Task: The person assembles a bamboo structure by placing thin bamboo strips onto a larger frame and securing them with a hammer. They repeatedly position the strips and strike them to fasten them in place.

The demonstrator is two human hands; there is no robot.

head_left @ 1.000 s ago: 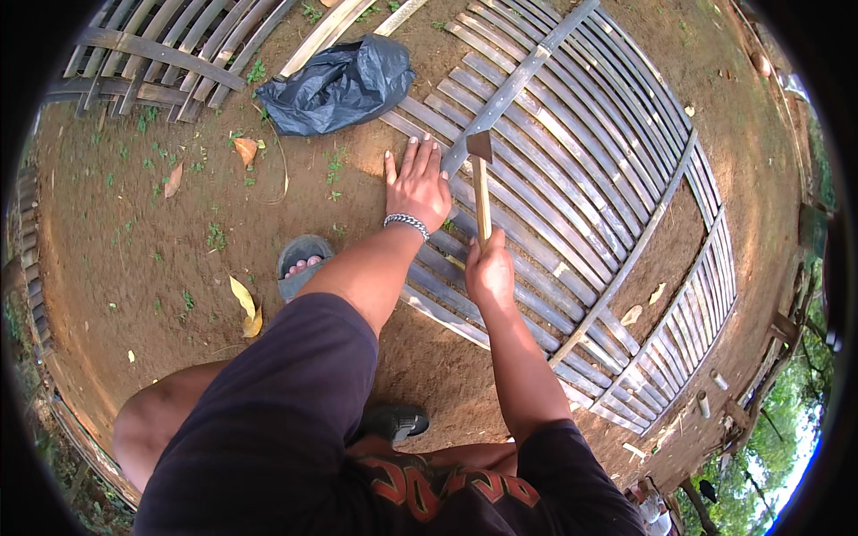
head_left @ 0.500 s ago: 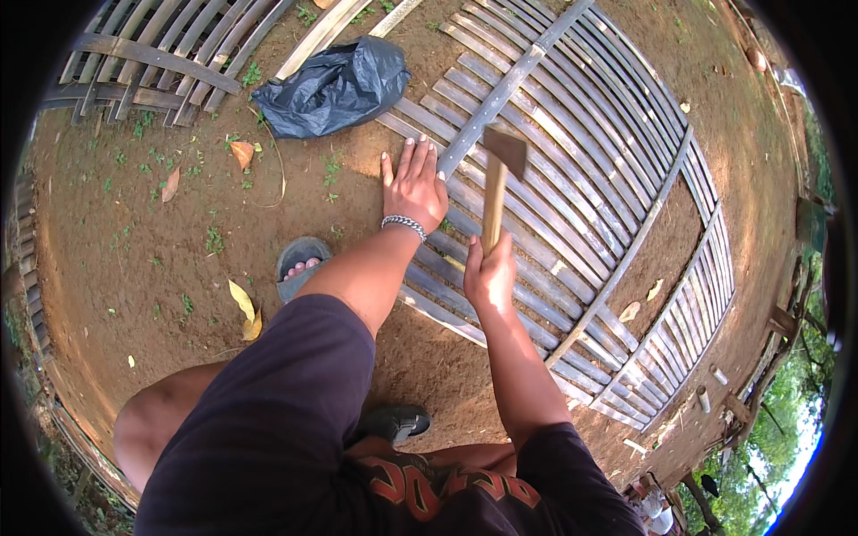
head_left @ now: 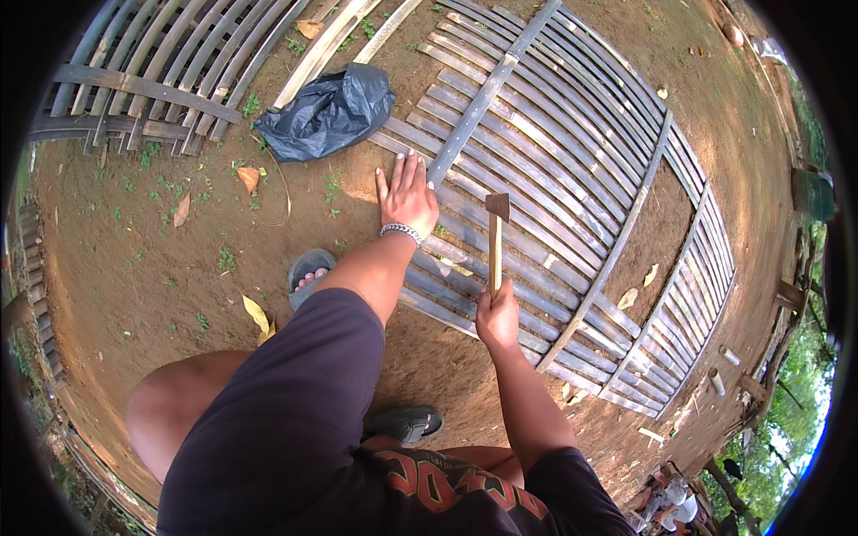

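My left hand (head_left: 408, 192) lies with its fingers stretched out over the near end of a bamboo slat panel (head_left: 536, 116), beside the end of its dark crosspiece (head_left: 487, 94). A chain bracelet (head_left: 401, 231) circles that wrist. In my right hand (head_left: 498, 317), fingers wrapped round the wooden handle, is a small hatchet (head_left: 496, 241) with a rusty flat head. The tool is held upright over the panel's slats, its head pointing away from me. The palm side of my left hand is hidden.
A crumpled black plastic bag (head_left: 326, 112) sits on the dirt beyond my left hand. Another slatted panel (head_left: 143, 80) lies at the far left. Dry leaves (head_left: 248, 179) are scattered about. My sandalled feet (head_left: 310, 272) stand near the panel's edge.
My right hand has come down and nearer to me with the hatchet, whose head has turned and now appears lower. My left hand stays at the slat end. The view has shifted slightly.
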